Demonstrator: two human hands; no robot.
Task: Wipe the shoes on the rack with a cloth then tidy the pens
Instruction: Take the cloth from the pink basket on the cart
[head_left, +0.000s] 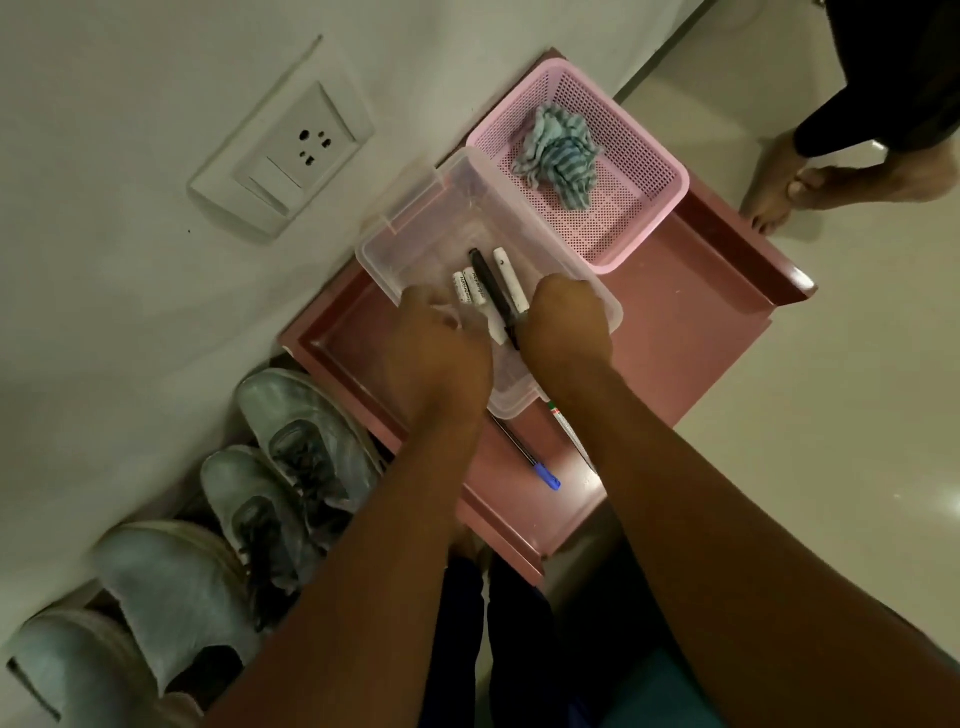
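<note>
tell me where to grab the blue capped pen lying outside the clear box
Pinch the blue-capped pen at mid-barrel, coming straight down from above. It lies flat on the pink rack top, its far end tucked by the clear box, so only the middle and capped end are free.

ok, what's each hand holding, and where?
Right hand grips the black pen at its near end, inside the clear box. Left hand: fingers hidden, cannot tell.

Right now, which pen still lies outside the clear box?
The blue-capped pen lies on the pink rack top, near the box corner; the black pen and white markers are inside the clear box.
</note>
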